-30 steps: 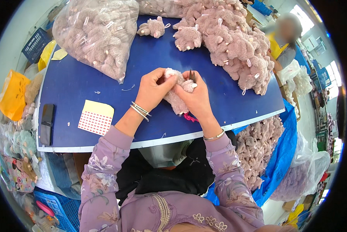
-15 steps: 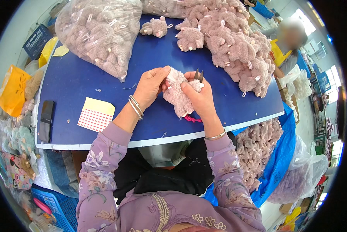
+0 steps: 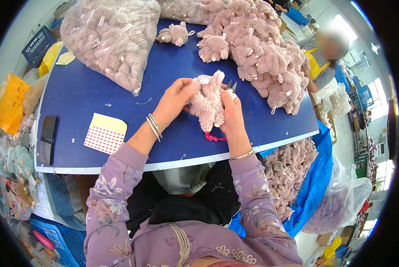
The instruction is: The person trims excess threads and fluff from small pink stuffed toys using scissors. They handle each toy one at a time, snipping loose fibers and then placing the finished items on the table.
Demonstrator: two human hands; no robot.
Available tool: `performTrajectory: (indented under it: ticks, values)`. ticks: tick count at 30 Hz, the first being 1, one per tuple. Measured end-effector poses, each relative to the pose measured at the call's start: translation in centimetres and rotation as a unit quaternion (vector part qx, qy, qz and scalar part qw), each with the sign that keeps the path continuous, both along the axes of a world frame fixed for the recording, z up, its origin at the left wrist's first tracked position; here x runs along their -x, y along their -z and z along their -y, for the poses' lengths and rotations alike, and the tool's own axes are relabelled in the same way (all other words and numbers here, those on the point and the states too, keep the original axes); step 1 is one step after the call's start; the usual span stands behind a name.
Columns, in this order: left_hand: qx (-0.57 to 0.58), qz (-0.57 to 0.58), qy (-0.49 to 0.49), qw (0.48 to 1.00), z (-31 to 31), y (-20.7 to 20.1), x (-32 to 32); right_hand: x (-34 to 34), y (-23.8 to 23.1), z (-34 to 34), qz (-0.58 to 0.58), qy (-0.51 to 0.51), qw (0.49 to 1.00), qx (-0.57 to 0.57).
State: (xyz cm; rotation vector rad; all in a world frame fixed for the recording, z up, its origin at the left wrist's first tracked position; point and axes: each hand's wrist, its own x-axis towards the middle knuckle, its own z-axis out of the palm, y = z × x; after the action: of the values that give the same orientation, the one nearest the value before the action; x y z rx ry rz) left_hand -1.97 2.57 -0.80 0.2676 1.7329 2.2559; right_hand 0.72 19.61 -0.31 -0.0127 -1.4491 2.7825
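A small pinkish-grey plush toy is held up over the near part of the blue table, between my two hands. My left hand is closed on its left side, near a small white patch. My right hand grips the toy's right side and also keeps a pair of thread snips in the palm. Only the dark pointed blades of the snips show, sticking up past the fingers. Below the toy hangs a bright pink twisted cord beside my right wrist.
A clear bag of plush toys and a loose heap cover the table's far side. On the left lie a sticker sheet and a dark phone. More toys fill a blue sack. A person sits at the far right.
The plush toy has been turned: its ears now point up and the white patch shows on its upper left. My left fingers have shifted lower along its side.
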Motion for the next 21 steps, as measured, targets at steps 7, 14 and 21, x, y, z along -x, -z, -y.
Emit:
performTrajectory:
  ticks: [7,14,21]
  values:
    - [0.052,-0.068,-0.015,0.996,0.5,-0.3,0.1,0.6,-0.4,-1.6,-0.090,0.173,0.939,-0.284]
    - [-0.024,-0.045,0.051,0.997,0.5,-0.2,0.2,-0.3,-1.3,-1.6,-0.103,0.093,0.926,-0.351]
    - [-0.059,-0.015,0.034,0.998,1.5,0.1,1.0,0.6,0.1,-3.8,-0.022,0.097,0.983,-0.154]
